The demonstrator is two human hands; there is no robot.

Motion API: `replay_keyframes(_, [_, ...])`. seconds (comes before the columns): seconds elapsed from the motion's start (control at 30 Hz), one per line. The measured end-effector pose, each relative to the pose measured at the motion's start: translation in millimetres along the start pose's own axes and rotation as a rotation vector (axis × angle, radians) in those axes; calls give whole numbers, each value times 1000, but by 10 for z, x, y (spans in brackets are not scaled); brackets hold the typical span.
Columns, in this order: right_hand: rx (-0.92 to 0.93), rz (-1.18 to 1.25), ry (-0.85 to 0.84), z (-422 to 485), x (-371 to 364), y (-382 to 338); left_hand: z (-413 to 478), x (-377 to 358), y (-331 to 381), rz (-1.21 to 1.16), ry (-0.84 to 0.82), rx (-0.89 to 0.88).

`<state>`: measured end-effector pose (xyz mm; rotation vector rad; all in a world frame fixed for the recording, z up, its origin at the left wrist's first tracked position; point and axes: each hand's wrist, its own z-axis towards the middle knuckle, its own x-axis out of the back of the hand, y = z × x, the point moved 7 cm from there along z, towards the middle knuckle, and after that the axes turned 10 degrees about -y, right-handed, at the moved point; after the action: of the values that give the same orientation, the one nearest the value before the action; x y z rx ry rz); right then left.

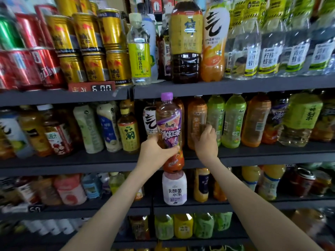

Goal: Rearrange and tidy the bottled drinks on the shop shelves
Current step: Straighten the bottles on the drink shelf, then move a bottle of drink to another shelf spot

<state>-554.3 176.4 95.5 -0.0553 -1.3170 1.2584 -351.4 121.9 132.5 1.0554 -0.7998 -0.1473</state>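
Your left hand [155, 151] grips a tea bottle [169, 127] with a purple cap and purple label, fingers and thumb wrapped round its lower half. You hold it nearly upright in front of the middle shelf [72, 165], its base hanging over the shelf's front edge rather than standing on it. Your right hand [206, 142] reaches just to the right of it, fingers curled round an amber bottle [196, 116] that stands in the front row of that shelf. Just right of the amber bottle stand two green bottles [233, 120], touching each other. The top shelf [235, 86] carries stacked gold cans [90, 42] and red cans [27, 69] on the left, with a price tag [92, 87] on the edge beneath the gold ones, and tall bottles to the right. On the next shelf down, a white bottle [174, 189] stands directly under the tea bottle's base.
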Motion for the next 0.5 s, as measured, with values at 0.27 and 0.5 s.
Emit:
replay_keyframes(0.27, [64, 500, -189, -462, 257, -282, -173, -118, -66, -74, -148, 50])
replay_keyframes(0.5, [-37, 612, -485, -1142, 392, -52, -304, -664, -119, -100, -354, 65])
